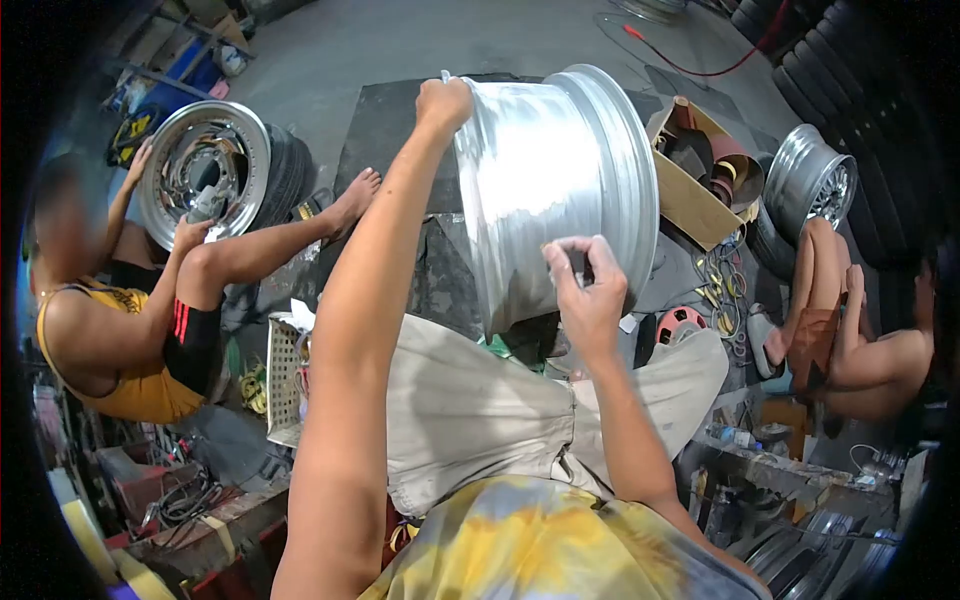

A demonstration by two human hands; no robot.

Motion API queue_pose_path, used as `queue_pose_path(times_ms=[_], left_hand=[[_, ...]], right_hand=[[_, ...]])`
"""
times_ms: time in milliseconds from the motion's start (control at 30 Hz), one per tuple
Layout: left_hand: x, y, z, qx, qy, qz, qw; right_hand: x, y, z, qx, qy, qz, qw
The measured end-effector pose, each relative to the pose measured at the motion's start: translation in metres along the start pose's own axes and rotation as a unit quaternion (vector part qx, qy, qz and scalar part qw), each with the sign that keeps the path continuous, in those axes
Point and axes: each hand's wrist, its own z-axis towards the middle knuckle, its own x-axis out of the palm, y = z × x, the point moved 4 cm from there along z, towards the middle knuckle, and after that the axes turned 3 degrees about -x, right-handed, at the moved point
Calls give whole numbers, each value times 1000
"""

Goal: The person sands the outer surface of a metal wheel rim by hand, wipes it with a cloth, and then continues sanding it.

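Note:
A silvery metal wheel rim (pixel 540 150) stands on its edge between my knees, its bare barrel shining under the light. My left hand (pixel 445 103) reaches out to its far left lip, fingers wrapped round the edge. In front of the lower right part of the barrel is my right hand (pixel 592 285), greyed with dust. Its fingers curl toward the thumb in a pinch, and I cannot tell what small thing, if any, they hold. Black sheeting (pixel 385 140) lies beneath the rim.
A person (pixel 120 320) on the left works a tool against another rim (pixel 205 165). Another person (pixel 870 360) sits at the right beside a rim (pixel 810 175). A cardboard box (pixel 700 205) holds abrasive rolls. A plastic basket (pixel 283 375) and loose cables (pixel 722 280) lie close by.

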Motion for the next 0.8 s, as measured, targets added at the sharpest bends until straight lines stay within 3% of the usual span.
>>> queue_pose_path(times_ms=[200,267,333,467,567,800], left_hand=[[-1,-1,7,-13,-4,25,1000],[-2,0,8,-11,2,21,1000],[-2,-2,7,-5,9,16,1000],[-6,-3,6,-9,3,16,1000],[-5,-4,3,-8,12,11,1000],[-7,-6,-3,0,-5,3,1000]], right_hand=[[30,7,28,-61,-71,45,995],[38,15,26,-51,-67,11,996],[49,18,23,-143,-62,-23,988],[47,12,12,-214,-42,-36,975],[45,11,9,-210,20,-58,976],[48,8,7,-272,3,-107,956]])
